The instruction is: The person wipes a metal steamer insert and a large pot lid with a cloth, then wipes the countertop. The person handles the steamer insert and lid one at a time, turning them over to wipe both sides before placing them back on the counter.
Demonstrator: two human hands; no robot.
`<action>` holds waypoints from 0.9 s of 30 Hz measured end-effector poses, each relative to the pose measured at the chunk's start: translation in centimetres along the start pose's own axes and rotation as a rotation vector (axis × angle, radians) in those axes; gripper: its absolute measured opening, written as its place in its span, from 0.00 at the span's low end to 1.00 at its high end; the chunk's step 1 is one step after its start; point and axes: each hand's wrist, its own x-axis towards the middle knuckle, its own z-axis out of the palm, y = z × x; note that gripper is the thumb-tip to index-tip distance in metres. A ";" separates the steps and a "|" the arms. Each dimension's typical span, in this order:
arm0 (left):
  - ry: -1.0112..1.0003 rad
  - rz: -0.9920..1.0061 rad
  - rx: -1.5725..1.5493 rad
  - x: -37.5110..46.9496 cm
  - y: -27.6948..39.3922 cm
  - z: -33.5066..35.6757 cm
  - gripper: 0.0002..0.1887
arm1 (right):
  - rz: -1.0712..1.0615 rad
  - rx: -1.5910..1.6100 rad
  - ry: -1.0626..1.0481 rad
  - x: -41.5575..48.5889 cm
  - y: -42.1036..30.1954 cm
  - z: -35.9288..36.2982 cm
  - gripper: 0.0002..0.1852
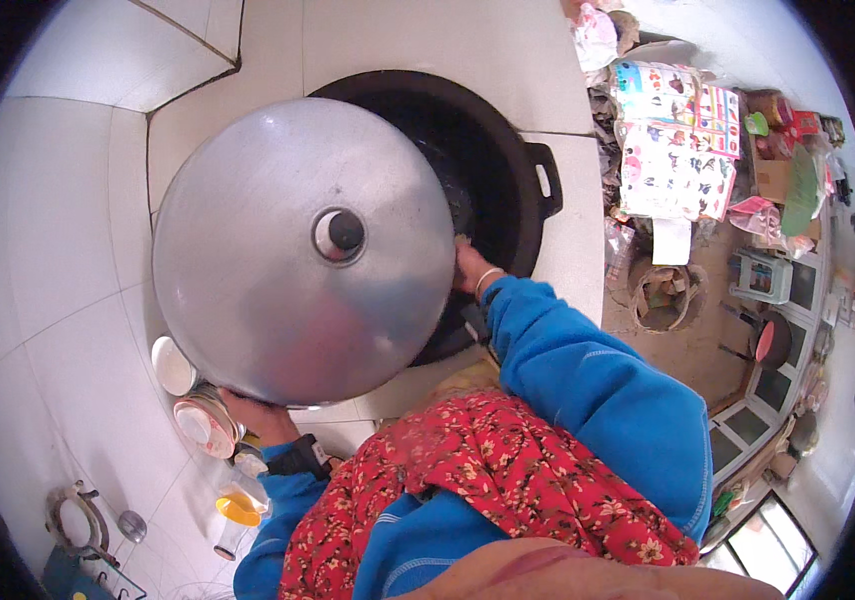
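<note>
A large domed metal lid (pixel 270 225) with a dark knob (pixel 346 230) covers the left part of a big black wok (pixel 491 120). My right hand (pixel 473 267) grips the lid's right rim over the wok, its fingers partly hidden. At the lid's lower left rim, my left hand (pixel 259 420) supports it from beneath, and most of its fingers are out of sight. A dark band sits on the left wrist and a bracelet on the right. The wok's dark inside shows to the right of the lid, and one handle (pixel 545 180) juts over the tiled counter (pixel 566 247).
Stacked bowls and plates (pixel 202 424) stand close beside my left hand. A glass with a yellow rim (pixel 238 510) is nearer me. To the right, a wicker basket (pixel 664 300) sits on the floor below a pile covered with printed sheets (pixel 675 142). White tiled wall (pixel 60 247) borders the left.
</note>
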 end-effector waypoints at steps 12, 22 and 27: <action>-0.603 0.232 0.442 -10.1 -3.2 -0.3 0.25 | 0.032 -0.181 0.240 -7.4 6.5 0.2 0.17; -0.694 0.519 0.582 -16.5 -0.4 5.4 0.11 | -0.511 -0.665 0.090 -17.5 1.9 8.0 0.14; -0.729 1.057 0.810 -16.9 -0.7 8.7 0.07 | -0.743 -0.501 0.024 -22.0 -1.6 8.6 0.12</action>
